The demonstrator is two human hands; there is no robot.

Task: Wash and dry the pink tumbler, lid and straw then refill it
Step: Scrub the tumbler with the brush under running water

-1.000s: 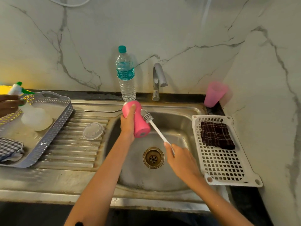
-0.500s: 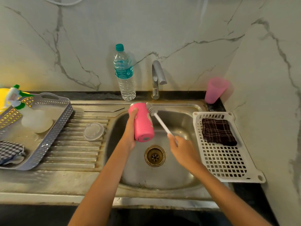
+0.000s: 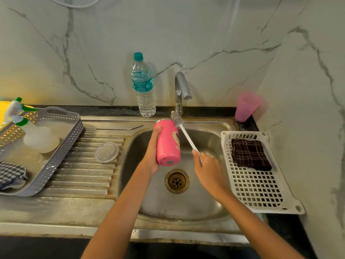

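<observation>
My left hand [image 3: 152,156] grips the pink tumbler [image 3: 167,143] over the sink basin [image 3: 211,199], its base toward me and its mouth pointing at the tap. My right hand [image 3: 209,169] holds the white handle of a bottle brush [image 3: 183,131]; the bristle head sits at the tumbler's mouth, beside its rim. The clear lid [image 3: 107,152] lies on the ribbed drainboard left of the basin. A thin metal straw [image 3: 119,128] lies on the ledge behind the drainboard.
A water bottle [image 3: 143,86] and the tap [image 3: 181,90] stand at the back. A pink cup [image 3: 246,106] sits at the back right, above a white rack [image 3: 261,193] with a dark cloth [image 3: 250,154]. A grey basket [image 3: 56,146] with a spray bottle [image 3: 22,124] stands left.
The tumbler has swung more upright with its mouth toward the tap. The brush head has risen from the tumbler's side to its mouth. A hand at the far left is gone.
</observation>
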